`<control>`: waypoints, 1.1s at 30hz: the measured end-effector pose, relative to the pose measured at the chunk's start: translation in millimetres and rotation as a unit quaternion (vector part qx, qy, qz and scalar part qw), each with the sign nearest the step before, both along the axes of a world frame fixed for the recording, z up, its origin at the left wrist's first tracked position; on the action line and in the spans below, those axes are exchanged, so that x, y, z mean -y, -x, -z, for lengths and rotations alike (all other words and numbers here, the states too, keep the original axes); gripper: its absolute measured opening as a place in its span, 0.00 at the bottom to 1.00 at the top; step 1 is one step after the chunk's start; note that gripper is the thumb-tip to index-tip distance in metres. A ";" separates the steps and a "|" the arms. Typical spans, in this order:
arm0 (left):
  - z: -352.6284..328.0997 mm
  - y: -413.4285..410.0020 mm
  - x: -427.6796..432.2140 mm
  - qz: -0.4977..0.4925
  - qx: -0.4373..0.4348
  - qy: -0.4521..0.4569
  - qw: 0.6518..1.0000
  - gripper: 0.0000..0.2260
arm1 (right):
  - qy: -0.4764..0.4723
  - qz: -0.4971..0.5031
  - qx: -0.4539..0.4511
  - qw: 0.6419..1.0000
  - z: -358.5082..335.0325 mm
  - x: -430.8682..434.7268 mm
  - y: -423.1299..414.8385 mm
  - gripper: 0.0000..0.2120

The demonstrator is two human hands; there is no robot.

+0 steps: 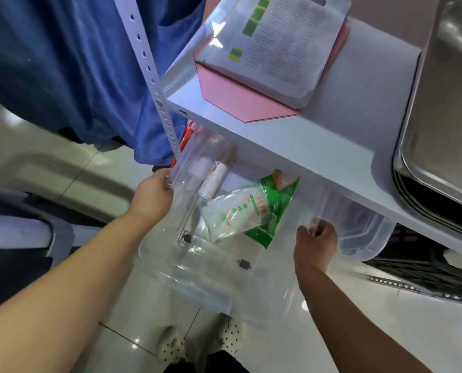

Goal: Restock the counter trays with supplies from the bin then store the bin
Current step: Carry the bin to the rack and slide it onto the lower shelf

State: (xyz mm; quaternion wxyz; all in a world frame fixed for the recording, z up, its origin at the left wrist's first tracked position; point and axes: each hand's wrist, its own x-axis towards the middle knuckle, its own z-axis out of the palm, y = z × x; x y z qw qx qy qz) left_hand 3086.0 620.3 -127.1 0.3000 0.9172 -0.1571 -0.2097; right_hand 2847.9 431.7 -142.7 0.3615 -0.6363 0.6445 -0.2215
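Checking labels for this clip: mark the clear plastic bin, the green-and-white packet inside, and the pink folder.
clear plastic bin (203, 289): head view, near wall.
green-and-white packet (235, 214): head view, white front.
pink folder (238, 100): head view, bare front flap.

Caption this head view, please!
Left hand and right hand hold a clear plastic bin of green and white packets below a white shelf.

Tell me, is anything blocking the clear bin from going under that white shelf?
Nothing visible ahead of the clear bin; its far end is already under the white shelf. Another clear container sits close at its right.
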 end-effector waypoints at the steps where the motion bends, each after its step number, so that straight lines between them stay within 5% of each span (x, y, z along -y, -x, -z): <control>1: 0.9 0.5 -1.1 0.003 -0.003 0.001 1.000 0.13 | 0.004 -0.005 -0.004 1.000 1.6 5.0 -1.6 0.06; 9: 4.6 33.8 -39.6 -0.051 -0.034 -0.034 0.998 0.06 | -0.002 -0.012 0.012 1.000 5.2 22.9 -14.4 0.11; 16: 3.0 59.3 -60.6 -0.135 -0.095 -0.030 0.986 0.10 | -0.026 -0.031 -0.012 0.999 0.6 15.4 -12.8 0.07; 19: -0.3 52.9 -56.7 -0.151 -0.108 -0.030 0.982 0.12 | -0.066 -0.058 -0.024 0.996 -6.1 -6.5 2.5 0.21; 22: -3.2 41.0 -45.9 -0.145 -0.119 -0.030 0.982 0.10 | -0.028 -0.058 -0.041 0.997 -18.4 -33.5 28.2 0.24; 30: 0.8 22.2 -38.4 -0.143 -0.192 0.036 0.970 0.09 | 0.029 0.125 -0.016 0.992 -50.4 -38.3 70.2 0.18; 33: 1.4 21.8 -53.2 -0.135 -0.208 0.032 0.968 0.05 | 0.070 0.096 -0.023 0.993 -63.7 -17.6 58.0 0.13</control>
